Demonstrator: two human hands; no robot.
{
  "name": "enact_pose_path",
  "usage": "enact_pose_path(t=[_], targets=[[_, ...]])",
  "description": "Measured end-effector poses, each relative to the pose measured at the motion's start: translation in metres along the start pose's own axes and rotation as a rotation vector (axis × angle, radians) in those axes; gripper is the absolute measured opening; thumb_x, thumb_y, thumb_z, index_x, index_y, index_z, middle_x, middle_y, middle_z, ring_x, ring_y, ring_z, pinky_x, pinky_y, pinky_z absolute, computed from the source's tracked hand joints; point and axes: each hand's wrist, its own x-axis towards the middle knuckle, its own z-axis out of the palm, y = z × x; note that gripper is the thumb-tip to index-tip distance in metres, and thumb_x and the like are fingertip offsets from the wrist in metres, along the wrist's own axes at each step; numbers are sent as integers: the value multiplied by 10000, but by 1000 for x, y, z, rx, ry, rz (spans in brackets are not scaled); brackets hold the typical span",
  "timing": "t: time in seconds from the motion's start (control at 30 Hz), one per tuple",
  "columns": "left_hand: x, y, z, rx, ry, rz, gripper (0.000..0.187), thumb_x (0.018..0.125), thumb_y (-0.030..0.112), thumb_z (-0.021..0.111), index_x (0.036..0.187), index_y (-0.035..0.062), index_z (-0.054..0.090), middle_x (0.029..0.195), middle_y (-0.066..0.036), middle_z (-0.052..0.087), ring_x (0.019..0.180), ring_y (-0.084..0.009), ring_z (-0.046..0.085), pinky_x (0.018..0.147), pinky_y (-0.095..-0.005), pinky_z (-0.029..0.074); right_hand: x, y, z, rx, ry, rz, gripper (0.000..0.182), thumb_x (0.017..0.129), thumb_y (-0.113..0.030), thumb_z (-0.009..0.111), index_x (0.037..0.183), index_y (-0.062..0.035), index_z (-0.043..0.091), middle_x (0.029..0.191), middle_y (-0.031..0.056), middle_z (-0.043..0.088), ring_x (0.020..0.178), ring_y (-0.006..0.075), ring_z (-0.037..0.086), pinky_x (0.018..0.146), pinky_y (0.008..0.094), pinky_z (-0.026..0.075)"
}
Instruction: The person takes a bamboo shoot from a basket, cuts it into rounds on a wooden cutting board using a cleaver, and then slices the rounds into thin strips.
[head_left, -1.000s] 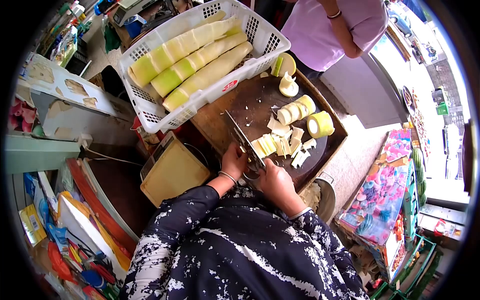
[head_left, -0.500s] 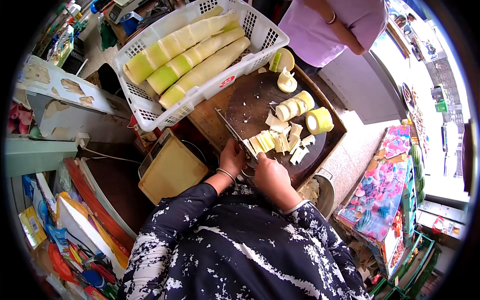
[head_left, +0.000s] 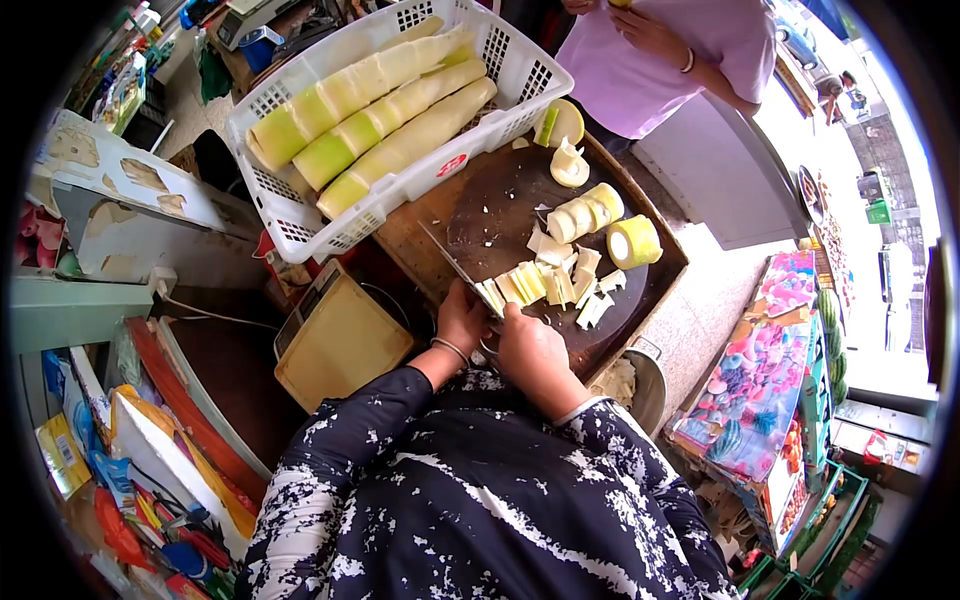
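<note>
My right hand is closed around the near end of a knife, whose long blade points away to the left over a round dark chopping board. Close on the blade's left side is my left hand, its fingers curled in; what they hold is hidden. Cut slices of what looks like bamboo shoot lie against the blade's right side. Loose pale pieces are scattered beyond them. Farther out on the board are a sliced section, a thick uncut section and a trimmed end.
A white plastic crate with several long peeled shoots stands behind the board. A yellowish scale-like tray sits left, a metal pot right. Across the board stands a person in a lilac shirt.
The blade and both hands have shifted slightly left, and the slices beside the blade are spread a little differently. The other person's hands have risen before their chest, holding something yellow.
</note>
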Motion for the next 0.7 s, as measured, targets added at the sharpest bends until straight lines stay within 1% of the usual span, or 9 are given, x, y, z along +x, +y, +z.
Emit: enact_pose_path(t=[0.07, 0.2, 0.27, 0.33, 0.4, 0.43, 0.53, 0.6, 0.7], targets=[[1, -2, 0, -54, 12, 10, 116, 838, 81, 532, 868, 12, 444, 685, -80, 547, 473, -166, 558, 391, -289, 460, 3, -2, 2, -6, -11, 14, 129, 809, -117, 503, 882, -10, 499, 719, 242, 626, 699, 393, 636, 622, 475, 503], [-3, 9, 2, -12, 70, -13, 119, 830, 76, 544, 854, 10, 448, 648, -81, 544, 472, -178, 568, 391, -294, 458, 5, -2, 6, 4, 3, 58, 140, 811, -142, 531, 882, -26, 502, 736, 231, 632, 718, 388, 637, 637, 467, 503], [-9, 19, 1, 182, 67, -6, 105, 815, 67, 556, 826, 14, 466, 607, -98, 536, 471, -216, 580, 390, -318, 449, 10, 15, 14, 87, 101, 11, 153, 831, -180, 534, 873, -36, 507, 732, 224, 626, 717, 394, 625, 645, 482, 493], [-3, 15, -3, 271, 73, -5, 117, 789, 88, 600, 801, 19, 506, 627, -125, 567, 554, -251, 614, 478, -346, 475, 12, 26, 15, 208, 206, -7, 196, 842, -216, 548, 866, -22, 526, 735, 241, 614, 725, 413, 608, 652, 496, 482], [-3, 4, -9, 333, -43, 229, 142, 764, 121, 645, 808, 24, 552, 700, -133, 612, 650, -257, 632, 588, -349, 485, 7, 40, 12, 276, 249, 42, 205, 840, -211, 552, 888, -13, 534, 726, 248, 611, 712, 426, 602, 640, 497, 481], [0, -2, -11, 295, -44, 178, 177, 742, 146, 678, 823, 26, 576, 751, -135, 631, 698, -255, 627, 655, -337, 479, 1, 40, 8, 257, 301, 44, 214, 836, -214, 561, 895, -10, 538, 711, 255, 605, 694, 432, 598, 624, 497, 481], [6, 3, -29, 56, 66, 124, 119, 771, 105, 668, 803, 40, 573, 704, -62, 613, 618, -149, 584, 585, -278, 472, -12, 43, -3, 320, 329, 41, 194, 831, -195, 568, 894, -13, 541, 708, 252, 604, 690, 430, 598, 625, 499, 477], [6, 32, -43, 33, 268, 10, 108, 793, 80, 650, 815, 46, 550, 701, -21, 578, 609, -93, 554, 562, -247, 460, -21, 43, -5, 399, 270, -13, 183, 830, -185, 568, 890, -14, 541, 708, 249, 603, 695, 426, 596, 623, 499, 471], [17, 55, -52, -19, 306, 222, 146, 823, 117, 648, 827, 45, 522, 696, 2, 537, 564, -76, 502, 537, -225, 430, -28, 48, 5, 460, 197, -36, 172, 826, -187, 571, 861, -19, 550, 712, 240, 602, 714, 426, 591, 627, 494, 466]])
